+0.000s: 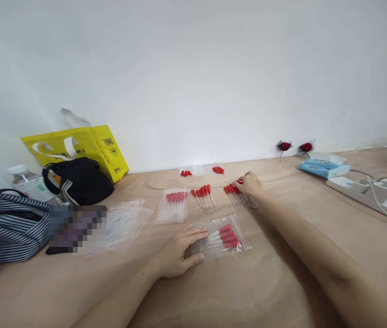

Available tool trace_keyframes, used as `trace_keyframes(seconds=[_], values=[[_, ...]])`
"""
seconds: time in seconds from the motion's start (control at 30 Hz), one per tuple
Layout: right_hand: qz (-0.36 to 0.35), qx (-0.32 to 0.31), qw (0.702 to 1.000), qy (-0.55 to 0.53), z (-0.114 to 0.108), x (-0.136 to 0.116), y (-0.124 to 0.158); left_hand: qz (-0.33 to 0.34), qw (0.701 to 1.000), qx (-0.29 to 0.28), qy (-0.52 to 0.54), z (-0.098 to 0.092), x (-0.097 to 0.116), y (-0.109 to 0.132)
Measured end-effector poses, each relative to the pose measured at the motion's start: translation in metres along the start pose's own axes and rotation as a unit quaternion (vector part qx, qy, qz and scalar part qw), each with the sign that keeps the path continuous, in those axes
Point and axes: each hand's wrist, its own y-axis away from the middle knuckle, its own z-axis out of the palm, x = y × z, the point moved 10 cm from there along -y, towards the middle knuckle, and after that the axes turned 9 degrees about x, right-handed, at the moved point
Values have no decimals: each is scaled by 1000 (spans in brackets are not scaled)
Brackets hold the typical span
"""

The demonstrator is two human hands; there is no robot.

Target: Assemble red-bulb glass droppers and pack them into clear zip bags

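Observation:
My left hand [181, 248] lies with fingers stretched over the left end of a clear zip bag [210, 228], its thumb apart at the lower corner. Inside that bag are several glass droppers with red rubber bulbs [228, 236]. My right hand [250, 184] reaches further back, fingers pinched at the red bulb of a dropper [238, 182] in the right-hand row of loose droppers [231, 193]; the fingers partly cover it. Left of that row lies another fanned group of droppers [204, 198]. A filled bag of droppers [176, 203] rests further left.
Against the wall lie more bagged red-bulbed droppers [196, 171]. Flat clear bags [121, 223] are at left, beside a striped pouch [12, 223], a black cap [80, 180], a bottle [25, 180] and a yellow bag [111, 155]. Rightward are tissues [326, 167], a power strip [367, 193] and dark red roses [306, 147].

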Motion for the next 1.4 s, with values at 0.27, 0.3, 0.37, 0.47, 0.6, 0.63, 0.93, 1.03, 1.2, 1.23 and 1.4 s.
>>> trace_keyframes(seconds=[0.27, 0.3, 0.37, 0.47, 0.6, 0.63, 0.93, 1.03, 1.2, 1.23, 1.4], values=[[3, 33, 994, -108, -19, 3, -10, 8, 1000, 5, 10, 0, 0, 1], [5, 36, 991, -130, -26, 4, -11, -2, 1000, 9, 14, -2, -1, 1], [7, 41, 985, -169, -42, 8, -8, -23, 999, 19, 22, -5, -3, 1], [25, 55, 962, -268, -62, 15, 8, -35, 999, 26, 32, -7, -3, 2], [107, 46, 885, -451, -64, 28, 51, -34, 999, 23, 30, -7, -2, 1], [125, 41, 869, -477, -60, 29, 62, -32, 999, 22, 27, -7, -2, 1], [250, -15, 788, -563, -23, 16, 121, -49, 999, 12, 3, -5, -5, 1], [270, -62, 758, -590, -14, 6, 130, -69, 998, 2, -5, -4, -10, 3], [225, -216, 730, -608, 0, -26, 146, -60, 998, 1, -8, -3, -10, 2], [211, -238, 736, -598, 1, -31, 148, -56, 998, 4, -5, -3, -9, 2], [135, -298, 792, -516, 7, -43, 152, -57, 998, 12, 2, -4, -10, 2]])
